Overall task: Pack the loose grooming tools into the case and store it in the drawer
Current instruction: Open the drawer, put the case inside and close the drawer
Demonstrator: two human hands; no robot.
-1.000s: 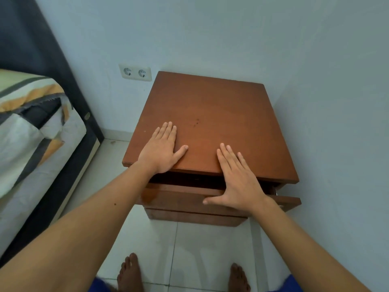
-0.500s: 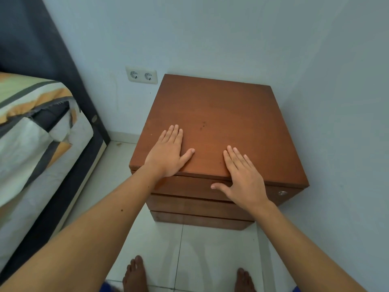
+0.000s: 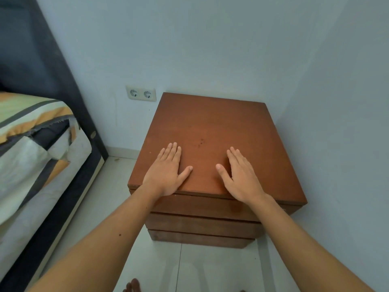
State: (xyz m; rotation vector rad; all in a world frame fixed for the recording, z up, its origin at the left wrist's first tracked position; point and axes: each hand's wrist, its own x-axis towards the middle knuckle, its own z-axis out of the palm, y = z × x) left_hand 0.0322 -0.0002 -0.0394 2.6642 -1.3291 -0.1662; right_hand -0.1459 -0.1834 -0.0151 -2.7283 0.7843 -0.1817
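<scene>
Hands (image 3: 166, 172) (image 3: 240, 178) flat on smooth square wooden nightstand top (image 3: 210, 123).

One view only, from the head, wide-angle; it looks forward and steeply down from above the nightstand (image 3: 212, 131), near enough that both forearms run in from the lower corners; the left hand (image 3: 166, 173) and right hand (image 3: 242, 178) lie flat on the top at mid-frame; the nightstand's front faces the camera, its closed drawer (image 3: 202, 204) fronts seen foreshortened; the bed (image 3: 35, 148) fills the left edge; the wall (image 3: 210, 49) with a socket (image 3: 141, 94) fills the upper half; toes (image 3: 132, 286) show at the bottom edge on the floor (image 3: 210, 268); straight lines bow toward the edges.
</scene>
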